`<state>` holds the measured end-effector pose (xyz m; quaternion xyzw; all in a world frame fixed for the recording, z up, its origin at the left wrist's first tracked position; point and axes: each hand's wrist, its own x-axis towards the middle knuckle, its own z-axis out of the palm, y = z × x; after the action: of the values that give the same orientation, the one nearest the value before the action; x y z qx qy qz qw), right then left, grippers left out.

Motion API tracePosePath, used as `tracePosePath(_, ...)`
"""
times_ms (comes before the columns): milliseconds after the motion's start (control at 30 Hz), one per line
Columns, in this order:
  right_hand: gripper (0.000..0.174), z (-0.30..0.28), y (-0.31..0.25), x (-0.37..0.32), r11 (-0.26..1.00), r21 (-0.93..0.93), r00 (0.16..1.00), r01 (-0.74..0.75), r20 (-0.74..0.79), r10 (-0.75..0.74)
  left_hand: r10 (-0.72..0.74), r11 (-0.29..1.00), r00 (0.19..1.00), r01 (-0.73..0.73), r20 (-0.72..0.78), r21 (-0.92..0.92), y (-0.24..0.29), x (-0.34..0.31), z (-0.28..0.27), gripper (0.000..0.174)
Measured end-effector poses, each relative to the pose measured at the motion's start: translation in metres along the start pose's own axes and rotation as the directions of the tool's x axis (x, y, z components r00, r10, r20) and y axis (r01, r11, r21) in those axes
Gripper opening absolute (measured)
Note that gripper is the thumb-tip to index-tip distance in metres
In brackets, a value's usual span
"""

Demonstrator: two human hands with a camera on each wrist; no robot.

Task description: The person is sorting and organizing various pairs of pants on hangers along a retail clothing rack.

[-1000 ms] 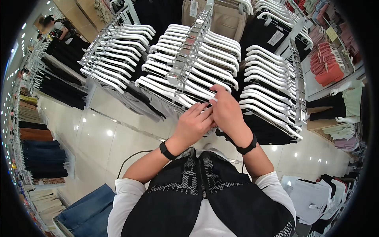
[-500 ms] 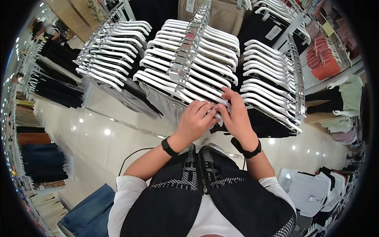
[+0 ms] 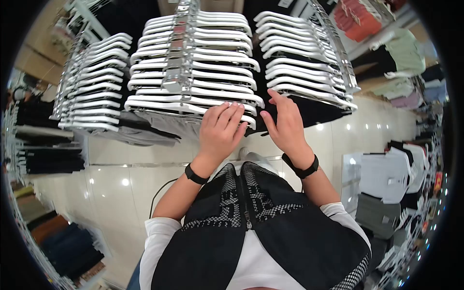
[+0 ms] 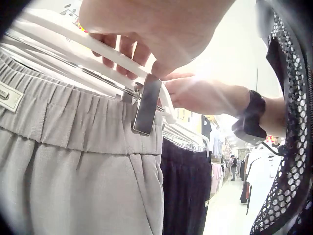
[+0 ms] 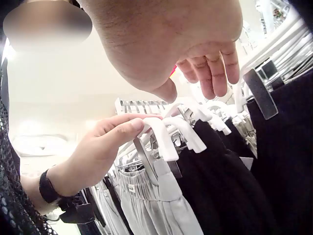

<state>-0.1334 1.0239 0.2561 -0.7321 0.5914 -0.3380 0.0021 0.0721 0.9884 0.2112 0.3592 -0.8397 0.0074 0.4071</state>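
Observation:
In the head view my left hand (image 3: 220, 130) lies over the near right ends of the middle row of white hangers. The left wrist view shows its fingers reaching over the front white clip hanger (image 4: 98, 48), with fingertips behind the bar and the thumb at the near side. Pale grey trousers (image 4: 83, 181) with a gathered waistband hang from it by a metal clip (image 4: 148, 105). My right hand (image 3: 287, 128) hovers to the right, between the middle and right rows. Its thumb stands apart from loosely bent fingers, and it holds nothing. Black trousers (image 5: 220, 181) hang below it.
A metal rail (image 3: 178, 63) carries the middle row. Other rows of white hangers stand left (image 3: 92, 96) and right (image 3: 299, 67), the right one with black trousers (image 3: 316, 112). A mannequin (image 3: 406, 53) stands beyond; white shirts (image 3: 386, 176) hang at the right.
My hands have moved apart: the right hand has left the hanger ends and shifted right, while the left stays on them. The head view has turned, so the racks appear higher and further left.

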Motion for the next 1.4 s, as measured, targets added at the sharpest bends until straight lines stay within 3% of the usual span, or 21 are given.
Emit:
tracePosePath(133, 0.03, -0.005, 0.006, -0.017, 0.978, -0.179, 0.994, -0.107, -0.045, 0.101, 0.031, 0.999, 0.999, -0.03, 0.015, -0.03, -0.007, -0.004, 0.002, 0.046)
tracePosePath(233, 0.03, -0.011, 0.008, -0.033, 0.944, -0.26, 0.979, -0.202, -0.035, 0.2, 0.035, 0.998, 0.999, -0.036, -0.004, -0.054, -0.009, -0.005, 0.006, 0.045)
tracePosePath(433, 0.03, -0.025, 0.005, -0.057, 0.888, -0.24, 0.912, -0.391, 0.024, 0.408, -0.017, 0.989, 1.0, 0.014, -0.022, -0.145, 0.001, -0.005, 0.009, 0.04)
tracePosePath(700, 0.038, -0.055, 0.039, -0.092, 0.881, -0.136, 0.891, -0.452, -0.039, 0.451, 0.085, 0.965, 0.995, -0.097, -0.057, -0.245, 0.048, 0.0, 0.012, 0.042)
tracePosePath(900, 0.041, -0.104, 0.093, -0.135, 0.875, -0.091, 0.879, -0.476, -0.025, 0.476, 0.109, 0.953, 0.99, -0.129, -0.085, -0.275, 0.112, 0.014, 0.052, 0.043)
tracePosePath(1000, 0.04, -0.137, 0.128, -0.173, 0.845, -0.077, 0.847, -0.53, -0.002, 0.531, 0.055, 0.965, 0.998, -0.063, -0.039, -0.255, 0.149, 0.027, 0.08, 0.04)
tracePosePath(1267, 0.035, -0.197, 0.211, -0.253, 0.754, -0.12, 0.734, -0.645, 0.175, 0.656, -0.152, 0.945, 0.94, 0.229, 0.306, -0.232, 0.219, -0.002, 0.158, 0.04)
tracePosePath(1400, 0.033, -0.206, 0.243, -0.26, 0.799, -0.073, 0.777, -0.597, 0.196, 0.599, -0.252, 0.938, 0.865, 0.328, 0.433, -0.11, 0.231, -0.013, 0.174, 0.039)
